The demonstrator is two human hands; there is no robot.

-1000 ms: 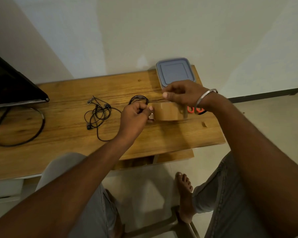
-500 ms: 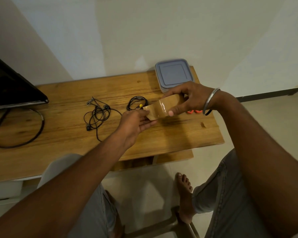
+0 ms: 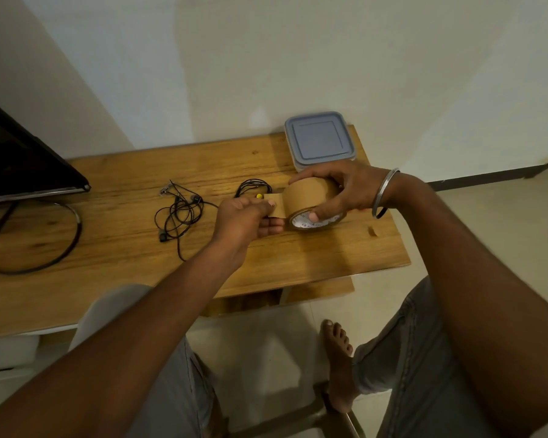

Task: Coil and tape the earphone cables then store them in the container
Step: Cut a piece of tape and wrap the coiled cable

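Observation:
My right hand (image 3: 345, 191) grips a roll of brown tape (image 3: 307, 197) above the wooden table (image 3: 124, 248), thumb on its white core. My left hand (image 3: 247, 219) pinches the tape's free end (image 3: 274, 205), pulled a short way off the roll. A coiled black earphone (image 3: 253, 188) with a yellow tip lies just behind my left hand. A second black earphone (image 3: 179, 213) lies loose and tangled to the left. The container (image 3: 320, 140) with a grey-blue lid on it stands at the table's back right.
A dark screen (image 3: 19, 162) rests at the far left with a thick black cable (image 3: 70, 248) looping below it. A small brown scrap (image 3: 373, 230) lies near the table's right edge. My knees and a bare foot (image 3: 339, 358) are below the table's front edge.
The roll has turned so its white core faces me, with my right thumb on it. The pulled strip between my hands is shorter than half a second ago.

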